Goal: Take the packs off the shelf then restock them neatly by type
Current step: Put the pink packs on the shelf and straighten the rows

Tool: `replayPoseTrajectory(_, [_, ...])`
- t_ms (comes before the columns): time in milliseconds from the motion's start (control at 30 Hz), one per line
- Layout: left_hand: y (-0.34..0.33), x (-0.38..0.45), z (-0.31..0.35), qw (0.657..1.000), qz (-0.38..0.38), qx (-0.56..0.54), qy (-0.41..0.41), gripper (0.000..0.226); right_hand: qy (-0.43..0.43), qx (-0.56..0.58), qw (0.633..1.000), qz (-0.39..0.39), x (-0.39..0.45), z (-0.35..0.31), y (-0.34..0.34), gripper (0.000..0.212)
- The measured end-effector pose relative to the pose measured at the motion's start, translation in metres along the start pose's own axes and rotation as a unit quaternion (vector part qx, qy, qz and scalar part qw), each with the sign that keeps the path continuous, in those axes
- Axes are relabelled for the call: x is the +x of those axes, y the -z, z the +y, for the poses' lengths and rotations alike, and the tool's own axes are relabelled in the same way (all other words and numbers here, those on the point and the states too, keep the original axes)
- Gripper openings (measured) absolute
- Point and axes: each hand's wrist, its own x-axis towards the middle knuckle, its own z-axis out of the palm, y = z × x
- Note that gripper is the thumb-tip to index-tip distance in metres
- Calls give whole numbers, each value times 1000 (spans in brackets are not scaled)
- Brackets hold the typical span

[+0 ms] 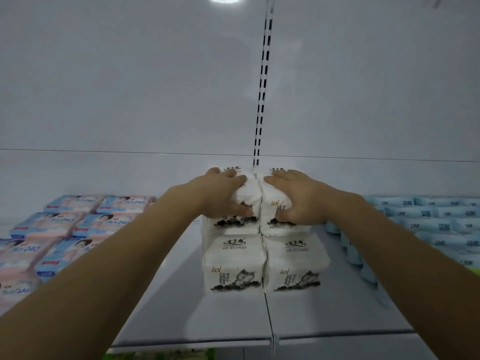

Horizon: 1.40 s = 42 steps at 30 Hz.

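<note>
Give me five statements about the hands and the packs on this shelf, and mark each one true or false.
1. The left hand grips a rear white pack. True.
2. The right hand hangs idle off the shelf. False: it grips the other rear white pack, beside the left one.
3. Two more white packs stand in front of the gripped ones. True.
4. The light blue packs lie to the left of the white ones. False: they lie to the right; the pink-and-blue packs are on the left.
5. The white packs sit near the seam of the shelf. True.
</note>
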Motion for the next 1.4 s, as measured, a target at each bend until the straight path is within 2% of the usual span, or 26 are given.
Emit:
replayPoseTrajectory(100, [4, -6, -1, 1000, 9, 1, 2, 108, 4, -40, 999, 18, -8, -2, 5, 103])
replayPoseTrajectory(200, [-1, -35, 10, 987, 156, -2, -35, 122, 49, -65, 989, 123, -38, -16, 5, 115])
replayPoseTrajectory(233, [-8, -47, 15, 981, 185, 10, -56, 125, 64, -83, 985, 136, -51, -22, 3, 121])
replayPoseTrajectory(367, [-51, -77, 30, 977, 144, 124, -97, 135, 70, -198, 975, 71, -86, -29, -27, 139])
replayPoseTrajectory(433, [-65, -72, 28, 968, 164, 166, -88, 135, 64, -227, 969, 77, -82, -25, -40, 140])
replayPoseTrajectory(600, [-69, -64, 23, 964, 163, 193, -81, 138, 47, -236, 967, 81, -71, -26, -46, 140])
replayPoseTrajectory(700, [-66, -67, 24, 967, 168, 166, -93, 135, 59, -223, 968, 94, -77, -28, -43, 138])
replayPoseTrajectory(800, [-53, -66, 40, 967, 197, 110, -115, 130, 52, -186, 973, 127, -96, -28, -32, 126])
replayPoseTrajectory(900, [-43, -61, 69, 965, 211, 65, -143, 125, 40, -146, 976, 158, -127, -9, -23, 99])
replayPoseTrajectory(1000, [-41, -55, 107, 954, 242, 17, -178, 110, -13, -126, 978, 164, -157, 33, -13, 79])
replayPoseTrajectory(1100, [-44, -44, 151, 943, 250, -11, -218, 93, -67, -97, 983, 138, -177, 77, -3, 79])
replayPoseTrajectory(1200, [-48, -32, 198, 948, 228, -38, -220, 91, -89, -85, 986, 110, -181, 119, -2, 83])
replayPoseTrajectory(1300, [-56, -17, 242, 962, 186, -39, -194, 91, -83, -77, 992, 61, -169, 155, -10, 64])
replayPoseTrajectory(1400, [-63, -1, 276, 975, 160, -17, -155, 95, -48, -50, 997, 17, -146, 177, -13, 56])
